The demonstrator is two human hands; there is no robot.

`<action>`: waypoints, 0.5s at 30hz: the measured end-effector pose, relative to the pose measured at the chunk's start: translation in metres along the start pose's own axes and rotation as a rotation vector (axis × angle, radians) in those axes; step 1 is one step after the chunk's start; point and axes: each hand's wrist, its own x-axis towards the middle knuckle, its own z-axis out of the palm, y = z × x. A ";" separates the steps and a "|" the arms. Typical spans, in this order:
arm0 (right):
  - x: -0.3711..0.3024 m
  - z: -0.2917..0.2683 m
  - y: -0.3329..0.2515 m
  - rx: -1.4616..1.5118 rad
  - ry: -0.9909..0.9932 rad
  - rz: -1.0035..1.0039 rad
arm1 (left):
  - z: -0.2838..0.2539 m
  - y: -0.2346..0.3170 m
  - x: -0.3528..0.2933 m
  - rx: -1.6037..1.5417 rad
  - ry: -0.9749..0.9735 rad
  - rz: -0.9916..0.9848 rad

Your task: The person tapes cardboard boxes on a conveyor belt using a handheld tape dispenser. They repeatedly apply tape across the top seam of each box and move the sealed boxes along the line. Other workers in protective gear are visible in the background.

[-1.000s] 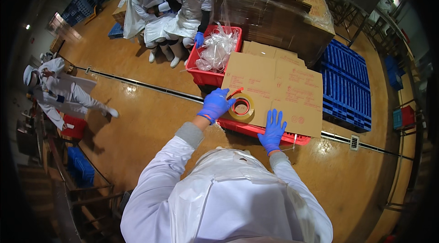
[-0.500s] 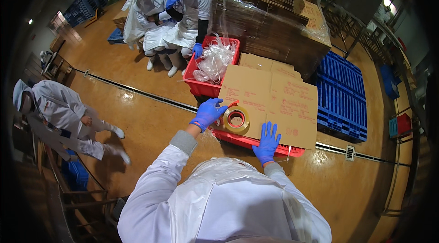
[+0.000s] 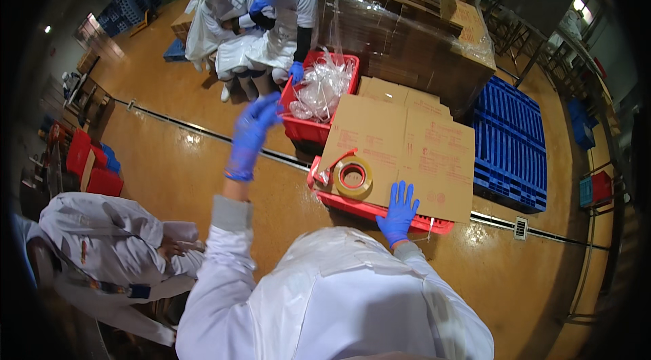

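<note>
My left hand (image 3: 251, 140), in a blue glove, is raised in the air left of the cardboard. It is blurred, but its fingers look stretched out and nothing shows in them. My right hand (image 3: 399, 214), also blue-gloved, lies flat with fingers spread on the near edge of the flattened cardboard box (image 3: 434, 187). Near the cardboard's left front corner sits a tape dispenser with a red frame (image 3: 341, 158) and a roll of packing tape (image 3: 342, 189). Neither hand touches it. Under the cardboard a red crate (image 3: 363, 207) shows along the front.
A red crate (image 3: 291, 126) of clear plastic stands beyond the cardboard, beside two seated people (image 3: 281, 38). Stacked flat cartons (image 3: 407, 41) rise behind; blue pallets (image 3: 510, 146) lie to the right. Another person (image 3: 108, 238) is close at left. A drain channel (image 3: 196, 127) crosses the floor.
My left hand has left the tape dispenser and swung up and to the left. My right hand stays on the cardboard. The person at left has come nearer.
</note>
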 end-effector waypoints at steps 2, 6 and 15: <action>0.000 -0.003 -0.005 0.006 0.010 -0.005 | -0.013 0.030 0.007 -0.005 -0.037 0.179; 0.001 -0.002 -0.005 0.024 0.012 -0.011 | -0.008 0.104 -0.003 0.551 0.134 0.573; 0.000 -0.003 0.000 0.028 0.003 -0.002 | 0.008 0.149 0.000 1.133 0.142 1.133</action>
